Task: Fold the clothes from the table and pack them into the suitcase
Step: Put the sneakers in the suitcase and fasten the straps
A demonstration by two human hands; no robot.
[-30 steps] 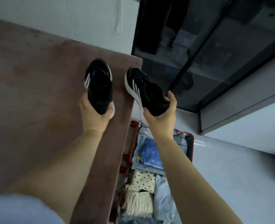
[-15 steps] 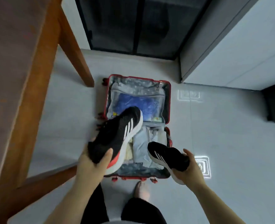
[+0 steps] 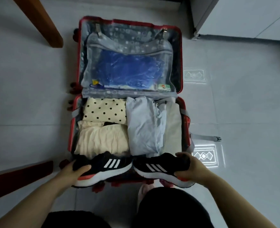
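Head view shows me the red suitcase lying open on the floor, its near half packed with a polka-dot top, a cream ribbed piece and a pale blue garment. My left hand is curled round the heel of one black shoe and my right hand round the other shoe, toes meeting over the near rim, just in front of the clothes. A worktop leg stands off the far-left corner, a strap trails from the right rim, and floor tiles run along both sides.
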